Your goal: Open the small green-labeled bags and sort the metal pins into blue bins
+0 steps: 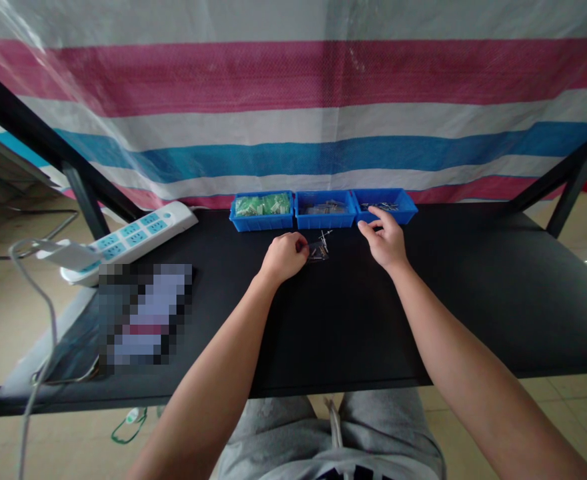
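Note:
My left hand point(287, 258) is closed, thumb and fingertips pinched at the left edge of a small clear plastic bag point(318, 253) on the black table. Several small metal pieces lie in or on this bag, and thin metal pins point(325, 237) stick out at its far end. To the right, my right hand point(387, 243) hovers by the front of the right blue bin point(404, 208), thumb and forefinger apart, nothing visible between them. Thin metal pins point(381, 206) lie in that bin. The middle blue bin point(326, 221) contains small clear bags, their contents too small to make out.
A left blue bin point(263, 225) holds green-and-clear packets point(262, 204). On the table's left are a white power strip point(138, 233) with a plugged-in charger point(68, 255) and cable, and a pixelated object point(148, 313). A striped plastic sheet point(293, 80) hangs behind the black table point(333, 320).

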{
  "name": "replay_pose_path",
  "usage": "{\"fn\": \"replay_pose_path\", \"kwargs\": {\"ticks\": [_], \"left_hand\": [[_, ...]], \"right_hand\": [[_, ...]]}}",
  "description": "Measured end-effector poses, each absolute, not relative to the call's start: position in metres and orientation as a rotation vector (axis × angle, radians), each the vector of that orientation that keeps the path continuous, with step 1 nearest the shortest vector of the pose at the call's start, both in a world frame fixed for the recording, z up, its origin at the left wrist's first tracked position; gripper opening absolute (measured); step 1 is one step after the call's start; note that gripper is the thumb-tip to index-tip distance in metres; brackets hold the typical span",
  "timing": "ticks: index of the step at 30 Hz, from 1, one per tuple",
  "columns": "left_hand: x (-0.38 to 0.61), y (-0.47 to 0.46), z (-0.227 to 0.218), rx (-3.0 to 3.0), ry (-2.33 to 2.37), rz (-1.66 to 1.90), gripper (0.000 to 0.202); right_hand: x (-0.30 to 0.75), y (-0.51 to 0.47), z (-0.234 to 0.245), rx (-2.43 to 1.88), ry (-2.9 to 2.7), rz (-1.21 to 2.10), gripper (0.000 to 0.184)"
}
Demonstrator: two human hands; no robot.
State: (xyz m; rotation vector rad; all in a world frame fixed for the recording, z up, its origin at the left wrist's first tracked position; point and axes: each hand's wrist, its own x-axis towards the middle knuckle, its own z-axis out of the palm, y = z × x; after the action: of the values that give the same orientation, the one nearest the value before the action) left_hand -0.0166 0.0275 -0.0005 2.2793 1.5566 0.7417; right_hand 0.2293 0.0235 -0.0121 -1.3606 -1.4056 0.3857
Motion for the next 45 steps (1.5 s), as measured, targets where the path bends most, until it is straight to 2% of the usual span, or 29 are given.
{"fn": "replay_pose_path", "kwargs": {"ticks": [7, 17, 25, 32, 35, 42, 45], "left_hand": [[-0.019, 0.023, 0.009, 2.325, 1.523, 0.579, 0.020], [-0.023, 0.027, 0.006, 2.427, 1.507, 0.468, 0.009], [-0.016, 0.021, 0.007, 2.432, 1.308, 0.748, 0.009], [-0.005, 0.014, 0.007, 2.452, 1.188, 0.931, 0.009], [-0.005, 0.013, 0.008, 2.433, 1.205, 0.949, 0.008], [-0.004, 0.013, 0.009, 2.442, 1.166, 0.876, 0.032], [-0.003, 0.015, 0.007, 2.439, 1.167, 0.901, 0.027]], "right_hand": [[0.203, 0.011, -0.009, -1.319, -1.532, 0.409, 0.036], [0.188, 0.000, 0.000, -1.304, -1.786, 0.484, 0.024], [0.185, -0.002, 0.003, -1.288, -1.849, 0.497, 0.021], [0.186, -0.004, 0.006, -1.284, -1.975, 0.555, 0.037], [0.186, -0.004, 0.005, -1.274, -1.946, 0.594, 0.032], [0.185, -0.003, 0.001, -1.217, -1.830, 0.651, 0.019], [0.184, -0.003, -0.002, -1.194, -1.795, 0.686, 0.015]]}}
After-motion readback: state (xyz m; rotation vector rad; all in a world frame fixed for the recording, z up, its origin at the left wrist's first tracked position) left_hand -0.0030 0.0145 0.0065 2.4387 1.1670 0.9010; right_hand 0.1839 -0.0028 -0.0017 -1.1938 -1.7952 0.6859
